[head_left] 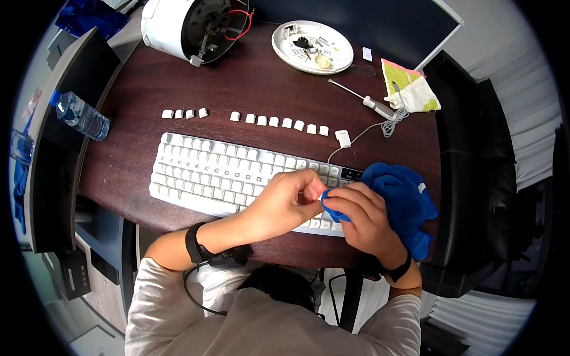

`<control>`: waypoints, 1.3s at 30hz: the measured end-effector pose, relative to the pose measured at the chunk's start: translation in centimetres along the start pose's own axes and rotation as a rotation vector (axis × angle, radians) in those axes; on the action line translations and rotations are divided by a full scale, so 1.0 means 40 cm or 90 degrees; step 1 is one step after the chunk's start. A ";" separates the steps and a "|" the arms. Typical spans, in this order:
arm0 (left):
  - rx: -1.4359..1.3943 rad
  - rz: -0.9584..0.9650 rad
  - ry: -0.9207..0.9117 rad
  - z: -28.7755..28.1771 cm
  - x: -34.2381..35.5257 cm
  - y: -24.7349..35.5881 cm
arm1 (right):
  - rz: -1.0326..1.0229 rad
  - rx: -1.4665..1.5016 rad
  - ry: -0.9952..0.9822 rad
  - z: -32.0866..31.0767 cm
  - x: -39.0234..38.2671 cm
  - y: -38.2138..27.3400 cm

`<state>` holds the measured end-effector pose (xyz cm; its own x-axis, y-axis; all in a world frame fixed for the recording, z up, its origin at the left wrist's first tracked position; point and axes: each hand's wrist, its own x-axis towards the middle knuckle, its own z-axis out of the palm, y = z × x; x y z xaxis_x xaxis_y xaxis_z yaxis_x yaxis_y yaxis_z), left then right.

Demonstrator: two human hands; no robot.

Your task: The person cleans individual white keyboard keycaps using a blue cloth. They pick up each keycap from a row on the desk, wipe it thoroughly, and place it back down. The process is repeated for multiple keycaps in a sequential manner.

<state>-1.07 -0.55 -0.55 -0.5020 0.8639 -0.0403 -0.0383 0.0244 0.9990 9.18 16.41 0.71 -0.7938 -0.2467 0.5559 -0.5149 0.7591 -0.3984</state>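
Note:
My left hand (286,200) pinches a small white keycap (321,198), mostly hidden by the fingers, above the right part of a white keyboard (205,177). Pressed against that keycap is a fold of blue cloth (399,188), gripped by the fingers of my right hand (367,218). The rest of the cloth lies bunched on the desk to the right, with a small white piece (422,187) on it. Beyond the keyboard, several loose white keycaps (274,121) stand in a row. A larger white keycap (342,139) sits at the row's right end, by the cable.
On the dark wooden desk (202,89), a white appliance body (169,29) with red wires lies at the back left. Near it are a white round tray (313,66) of small parts, a screwdriver (377,107) and a coiled cable (394,122). A water bottle (81,115) stands far left.

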 end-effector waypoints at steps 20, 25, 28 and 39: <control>-0.127 0.046 0.070 0.002 0.003 0.013 | 0.050 0.048 0.071 -0.026 -0.002 0.016; 0.031 0.115 0.063 0.000 0.004 0.006 | 0.034 0.048 0.092 -0.026 -0.002 0.012; 0.127 0.145 0.051 0.004 0.006 0.006 | 0.009 0.037 0.078 -0.024 0.000 0.011; 0.126 0.124 0.087 0.014 0.004 0.000 | 0.035 0.015 -0.003 -0.023 0.007 0.000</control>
<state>-0.67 -0.11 -0.55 -0.5956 0.7865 0.1632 0.2323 -0.0259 0.9723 9.26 16.91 1.52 -0.8228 -0.2071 0.5292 -0.4772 0.7576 -0.4454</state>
